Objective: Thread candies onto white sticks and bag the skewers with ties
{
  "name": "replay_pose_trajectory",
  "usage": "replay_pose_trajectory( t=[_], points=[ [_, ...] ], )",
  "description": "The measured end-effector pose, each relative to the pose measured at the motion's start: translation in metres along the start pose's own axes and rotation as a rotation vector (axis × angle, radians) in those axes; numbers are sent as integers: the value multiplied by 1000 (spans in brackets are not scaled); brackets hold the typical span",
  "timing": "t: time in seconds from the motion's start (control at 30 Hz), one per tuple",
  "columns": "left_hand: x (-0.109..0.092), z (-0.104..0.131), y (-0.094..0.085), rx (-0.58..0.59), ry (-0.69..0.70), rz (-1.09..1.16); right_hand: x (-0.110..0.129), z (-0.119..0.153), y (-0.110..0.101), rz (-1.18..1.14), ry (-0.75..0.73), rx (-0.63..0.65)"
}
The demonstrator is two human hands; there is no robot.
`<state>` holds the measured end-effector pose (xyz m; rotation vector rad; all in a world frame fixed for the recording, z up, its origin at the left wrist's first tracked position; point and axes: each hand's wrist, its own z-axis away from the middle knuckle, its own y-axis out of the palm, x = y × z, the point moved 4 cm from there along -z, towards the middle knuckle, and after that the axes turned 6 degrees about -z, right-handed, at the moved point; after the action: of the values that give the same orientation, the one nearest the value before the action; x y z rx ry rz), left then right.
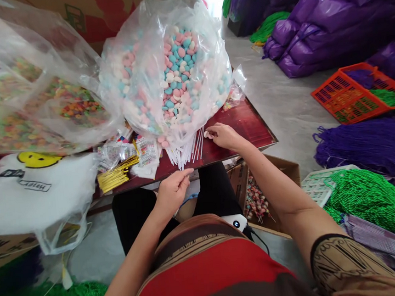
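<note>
My right hand (224, 136) is at the table's front right, its fingertips on small pale pink candies (209, 134) lying by a fan of white sticks (186, 152). Just over the table's front edge is my left hand (174, 189), thumb and forefinger pinched close to the stick ends; what it holds, if anything, is too small to name. Behind the sticks stands a big open clear bag (136, 75) full of pink, blue and white candies (179, 71). Gold twist ties (117, 175) and small printed packets (146, 155) lie left of the sticks.
Clear bags of colourful candies (4, 114) and a white bag (39, 194) fill the left. Under the table's right edge (261, 128) sits a cardboard box (285, 170) with wrapped sweets. An orange basket (359, 99), purple bags (338, 16) and green cord (374, 197) are at right.
</note>
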<state>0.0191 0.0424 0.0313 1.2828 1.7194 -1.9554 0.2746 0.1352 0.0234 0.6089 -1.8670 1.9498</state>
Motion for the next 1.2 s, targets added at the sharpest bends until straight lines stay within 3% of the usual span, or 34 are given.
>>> replay_pose_trajectory(
  t=[0.1,0.27,0.43,0.57,0.67,0.8,0.97,1.1,1.2],
  points=[
    [-18,-21,2,-116,136,-316,4,3,4,22,44,-31],
    [-40,-70,22,23,127,-670,5,6,9,-81,95,-101],
    [-37,-104,40,164,-4,-777,-15,11,10,-391,216,-300],
    [-34,-119,42,243,-127,-799,-31,12,19,-732,354,-365],
    [-38,-127,38,283,-196,-814,-34,13,23,-762,359,-391],
    [-41,-134,30,267,-215,-843,-29,8,18,-638,306,-354],
    [-38,-133,26,235,-228,-895,-18,-30,-15,-322,74,-340],
    [-40,-127,30,219,-208,-896,-21,-76,-33,-340,36,-249],
    [-43,-124,32,209,-162,-863,-27,-100,-37,-380,-4,-269]
  ],
)
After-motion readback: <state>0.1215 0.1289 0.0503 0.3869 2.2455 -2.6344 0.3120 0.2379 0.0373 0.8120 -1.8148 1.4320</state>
